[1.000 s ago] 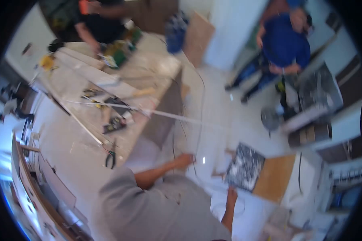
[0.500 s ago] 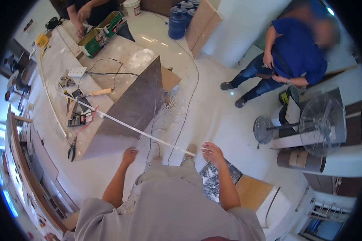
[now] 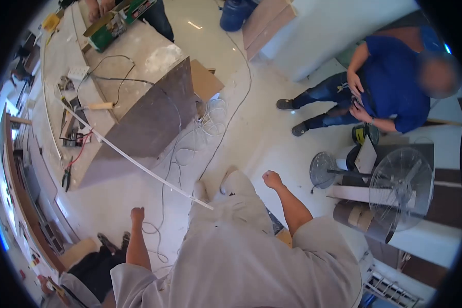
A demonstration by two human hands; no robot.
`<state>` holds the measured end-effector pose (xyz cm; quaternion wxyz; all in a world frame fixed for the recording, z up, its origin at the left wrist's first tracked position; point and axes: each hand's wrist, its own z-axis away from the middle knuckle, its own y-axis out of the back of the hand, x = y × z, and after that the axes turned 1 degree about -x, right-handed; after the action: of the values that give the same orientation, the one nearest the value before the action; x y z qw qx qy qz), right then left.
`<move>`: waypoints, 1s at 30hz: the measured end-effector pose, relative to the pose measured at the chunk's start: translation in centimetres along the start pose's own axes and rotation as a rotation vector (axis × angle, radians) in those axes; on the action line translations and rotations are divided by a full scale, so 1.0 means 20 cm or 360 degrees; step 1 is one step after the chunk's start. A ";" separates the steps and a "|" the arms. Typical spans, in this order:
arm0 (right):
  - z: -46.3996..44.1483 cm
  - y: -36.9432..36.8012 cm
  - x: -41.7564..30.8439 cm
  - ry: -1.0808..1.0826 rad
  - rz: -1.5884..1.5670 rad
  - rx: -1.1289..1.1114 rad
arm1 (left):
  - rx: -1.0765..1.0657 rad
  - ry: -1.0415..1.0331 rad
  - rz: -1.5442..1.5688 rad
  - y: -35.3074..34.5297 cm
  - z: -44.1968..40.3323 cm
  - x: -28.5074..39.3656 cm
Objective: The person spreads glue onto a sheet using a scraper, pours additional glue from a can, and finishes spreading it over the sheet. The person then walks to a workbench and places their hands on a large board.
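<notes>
My left hand (image 3: 137,215) hangs in the air left of my legs, its fingers curled in, with nothing visible in it. On the other side, my right hand (image 3: 272,179) is held out over the floor in a loose fist, also with nothing visible in it. A long thin white strip (image 3: 138,165) runs from the worktable (image 3: 138,87) toward my lap, its free end in front of my trousers. Neither hand touches it. Near its far end lie a wooden-handled tool (image 3: 100,106), a white power strip (image 3: 78,73) and black-handled pliers (image 3: 66,178).
A person in a blue shirt (image 3: 390,87) stands at the right, by a pedestal fan (image 3: 401,187). Another person's hand (image 3: 93,11) is behind a green tin (image 3: 105,33). Someone in dark trousers (image 3: 95,267) is at the lower left. Loose cables (image 3: 210,120) lie on the floor.
My right hand has gone from spread fingers to a loose fist. The view has shifted, and the strip's end now overlaps my trousers. A person has come into view at the lower left.
</notes>
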<state>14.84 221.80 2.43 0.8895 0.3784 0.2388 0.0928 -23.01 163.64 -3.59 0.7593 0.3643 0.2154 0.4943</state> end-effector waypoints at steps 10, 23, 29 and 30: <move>-0.83 0.32 0.13 0.0720 0.0254 -0.0195 | 0.0392 0.0883 0.0646 -0.47 0.80 1.10; -1.43 1.07 0.55 0.0102 -0.0317 -0.0607 | 0.0101 0.0836 0.1354 -0.06 0.57 2.57; -1.83 1.40 0.30 0.0467 0.0091 -0.0150 | -0.0191 0.0749 0.1176 0.10 0.12 2.73; -1.94 1.49 0.31 0.0460 0.0073 -0.0064 | -0.0244 0.0623 0.1076 0.14 -0.09 2.76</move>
<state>1.52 269.16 -1.65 0.8509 0.3486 0.3537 0.1713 -2.83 215.03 -0.71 0.5234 0.2559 0.1864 0.7911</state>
